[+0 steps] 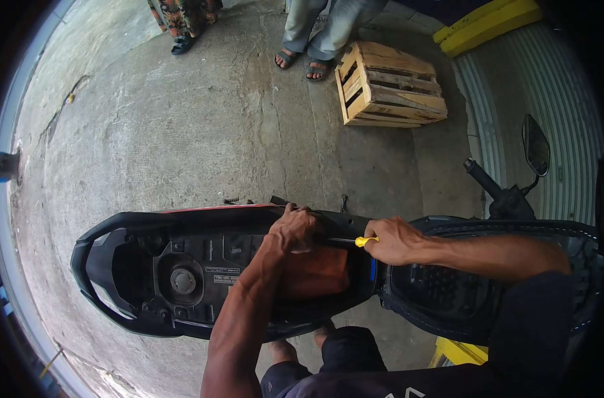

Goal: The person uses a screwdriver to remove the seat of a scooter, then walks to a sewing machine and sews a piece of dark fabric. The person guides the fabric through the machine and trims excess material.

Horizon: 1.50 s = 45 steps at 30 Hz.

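Note:
A scooter [126, 224] stands below me with its under-seat compartment uncovered. My right hand [396, 241] is closed around the yellow handle of a screwdriver [364, 242], whose dark shaft points left along the far inner side of the compartment. My left hand [294, 229] is closed at the far rim, by the shaft's left end; what its fingers hold, if anything, is hidden. Below the shaft, a reddish-orange thing [318, 272] lies in the compartment, partly behind my left forearm. The round fuel cap [182, 280] sits to the left.
The raised seat [441, 292] shows its underside at right, near a handlebar grip [481, 176] and mirror [535, 147]. A wooden crate [401, 89] stands on the concrete floor [182, 132]. Two people [332, 30] [182, 20] stand beyond. A ribbed metal shutter [534, 86] is at right.

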Available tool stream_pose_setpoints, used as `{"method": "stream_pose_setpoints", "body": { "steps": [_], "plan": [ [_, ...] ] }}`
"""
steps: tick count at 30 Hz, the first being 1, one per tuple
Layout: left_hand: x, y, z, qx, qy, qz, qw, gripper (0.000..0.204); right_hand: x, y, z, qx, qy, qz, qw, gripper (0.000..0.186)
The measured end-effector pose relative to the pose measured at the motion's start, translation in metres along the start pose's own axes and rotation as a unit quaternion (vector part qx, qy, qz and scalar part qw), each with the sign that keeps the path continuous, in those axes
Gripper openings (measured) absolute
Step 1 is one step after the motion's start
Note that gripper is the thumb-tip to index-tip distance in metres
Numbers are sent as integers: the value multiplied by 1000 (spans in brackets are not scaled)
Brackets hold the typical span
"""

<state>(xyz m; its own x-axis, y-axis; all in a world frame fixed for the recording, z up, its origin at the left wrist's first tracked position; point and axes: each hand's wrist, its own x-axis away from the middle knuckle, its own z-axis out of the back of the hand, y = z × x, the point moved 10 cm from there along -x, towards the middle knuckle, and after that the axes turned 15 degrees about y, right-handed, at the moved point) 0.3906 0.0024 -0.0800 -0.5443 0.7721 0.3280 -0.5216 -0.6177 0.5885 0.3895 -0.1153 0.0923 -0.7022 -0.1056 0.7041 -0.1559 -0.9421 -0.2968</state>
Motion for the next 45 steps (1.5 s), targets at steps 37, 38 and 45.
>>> {"method": "stream_pose_setpoints", "body": {
  "steps": [37,38,45],
  "plan": [
    [7,9,29,41,111,-31,993,39,35,-51,-34,396,44,392,829,36],
    [6,9,31,47,116,-38,991,40,33,-49,-37,385,31,388,837,35],
    [7,11,33,59,121,-39,990,35,13,-41,-38,278,0,304,911,45]
  ]
}}
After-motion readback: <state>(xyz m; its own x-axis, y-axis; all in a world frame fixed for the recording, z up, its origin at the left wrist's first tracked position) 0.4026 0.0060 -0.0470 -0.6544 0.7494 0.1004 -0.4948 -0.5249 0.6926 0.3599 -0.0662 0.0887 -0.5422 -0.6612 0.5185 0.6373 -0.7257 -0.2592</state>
